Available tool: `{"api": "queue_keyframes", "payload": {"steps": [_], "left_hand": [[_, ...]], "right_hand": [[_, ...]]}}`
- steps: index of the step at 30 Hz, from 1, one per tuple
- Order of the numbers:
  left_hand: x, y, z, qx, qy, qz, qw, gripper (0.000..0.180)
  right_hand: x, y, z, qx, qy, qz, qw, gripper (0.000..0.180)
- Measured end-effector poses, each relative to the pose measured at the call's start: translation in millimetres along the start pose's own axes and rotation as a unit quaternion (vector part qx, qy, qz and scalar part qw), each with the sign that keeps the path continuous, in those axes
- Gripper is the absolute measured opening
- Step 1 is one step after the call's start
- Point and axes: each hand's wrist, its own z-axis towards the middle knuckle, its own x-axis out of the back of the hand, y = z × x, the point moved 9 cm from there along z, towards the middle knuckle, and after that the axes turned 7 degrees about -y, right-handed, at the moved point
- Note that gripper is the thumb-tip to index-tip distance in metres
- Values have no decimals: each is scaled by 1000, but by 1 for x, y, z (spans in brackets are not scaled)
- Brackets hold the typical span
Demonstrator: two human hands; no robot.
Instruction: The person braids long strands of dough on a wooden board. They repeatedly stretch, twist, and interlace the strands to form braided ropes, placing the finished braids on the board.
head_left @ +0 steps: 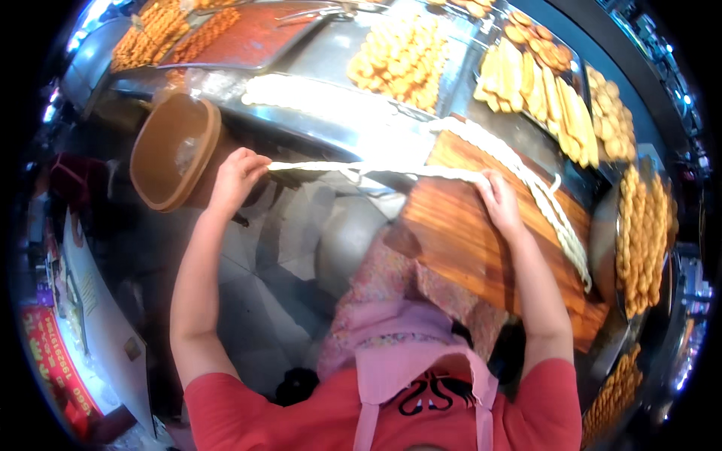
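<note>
A long, pale rope of twisted raw dough is stretched sideways between my hands. My left hand pinches its left end beside a brown bucket. Closed on its right end is my right hand, over the wooden board. The rope passes over the floor and the board's far left corner, with a small loose loop near its middle. Along the board's far right side lies another long dough twist, just past my right hand.
The brown bucket stands at the far left. Behind the dough, a metal counter holds another pale dough strip, a red-brown tray and golden fried pieces. Fried sticks and fried twists are on the right.
</note>
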Motion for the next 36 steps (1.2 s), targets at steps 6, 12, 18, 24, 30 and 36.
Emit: {"api": "queue_keyframes", "payload": {"steps": [6, 12, 18, 24, 30, 36], "left_hand": [[-42, -35, 31, 56, -63, -193, 978, 13], [-129, 49, 18, 107, -141, -531, 829, 14], [-217, 143, -4, 98, -263, -619, 734, 16], [-209, 165, -6, 4, -215, -480, 850, 18], [-162, 234, -10, -249, -60, -70, 964, 29], [-179, 255, -17, -378, -86, -28, 921, 21]], "right_hand": [[18, -35, 1, 21, 49, -46, 998, 16], [132, -36, -95, 0, 104, -145, 984, 21], [153, 20, -212, -103, 51, -319, 941, 26], [106, 31, -239, -157, 81, -306, 936, 34], [63, -16, -168, -26, 148, -156, 976, 20], [61, -26, -155, -28, 195, -70, 978, 17]]}}
